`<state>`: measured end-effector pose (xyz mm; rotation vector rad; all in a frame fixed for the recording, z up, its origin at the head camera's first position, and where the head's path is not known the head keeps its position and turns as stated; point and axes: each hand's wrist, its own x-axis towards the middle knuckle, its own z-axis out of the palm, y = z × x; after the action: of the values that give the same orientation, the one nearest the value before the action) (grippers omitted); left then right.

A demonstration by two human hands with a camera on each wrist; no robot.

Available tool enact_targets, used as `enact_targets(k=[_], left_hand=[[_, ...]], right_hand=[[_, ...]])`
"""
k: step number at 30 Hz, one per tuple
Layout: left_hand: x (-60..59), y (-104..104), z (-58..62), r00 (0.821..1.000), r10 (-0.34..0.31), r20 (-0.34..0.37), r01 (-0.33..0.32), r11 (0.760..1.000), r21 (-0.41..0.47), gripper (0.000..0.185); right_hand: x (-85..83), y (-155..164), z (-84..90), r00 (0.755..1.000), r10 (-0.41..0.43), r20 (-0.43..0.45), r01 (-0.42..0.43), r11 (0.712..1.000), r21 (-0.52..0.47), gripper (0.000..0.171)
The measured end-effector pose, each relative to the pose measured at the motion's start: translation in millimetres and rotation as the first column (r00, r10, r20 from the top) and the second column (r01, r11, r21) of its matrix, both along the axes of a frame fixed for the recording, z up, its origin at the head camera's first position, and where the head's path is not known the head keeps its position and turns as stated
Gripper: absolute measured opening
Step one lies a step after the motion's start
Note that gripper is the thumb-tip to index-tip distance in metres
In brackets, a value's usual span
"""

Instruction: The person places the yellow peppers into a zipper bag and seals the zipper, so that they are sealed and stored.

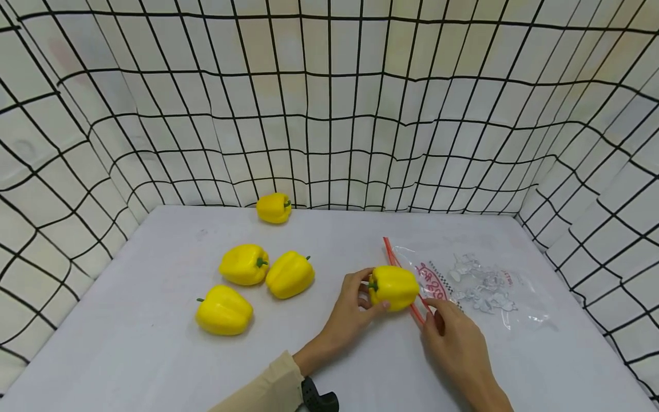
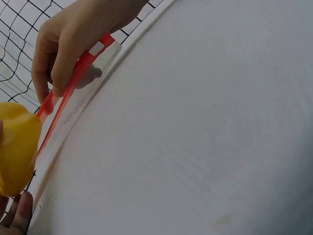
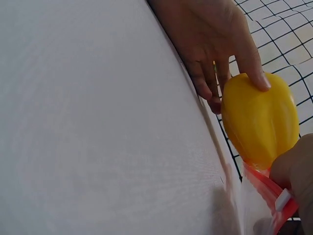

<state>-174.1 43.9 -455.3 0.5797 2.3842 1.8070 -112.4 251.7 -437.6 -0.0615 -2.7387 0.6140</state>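
Head view: left hand [image 1: 355,306] curls round the yellow pepper [image 1: 393,287] — right hand [image 1: 453,337] pinches the bag's red zip strip [image 1: 404,283].

Lit brightly and evenly from above, with only faint, soft shadows under the peppers [image 1: 242,283] and hands. Mild glare on the clear bag [image 1: 479,283]. Strongly bowed at the head view's edges, grid lines curving outward. Softly blurred close up in both wrist views, tabletop [image 2: 205,127] nearly featureless.
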Motion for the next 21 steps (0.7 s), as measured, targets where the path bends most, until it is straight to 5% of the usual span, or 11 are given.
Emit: enact_targets(k=[10,21], left_hand=[[-0.2,0.1,-1.0,0.998,-0.010,-0.063,0.007,0.999,-0.051,0.070],[2.1,-1.9,-1.5,0.996,-0.042,-0.075,0.034,0.994,-0.106,0.072]], right_hand=[[0.0,2.9,1.9,0.986,-0.008,-0.169,0.005,1.000,-0.018,0.028],[0.0,3.9,2.9,0.973,-0.093,-0.213,0.069,0.991,-0.119,0.028]])
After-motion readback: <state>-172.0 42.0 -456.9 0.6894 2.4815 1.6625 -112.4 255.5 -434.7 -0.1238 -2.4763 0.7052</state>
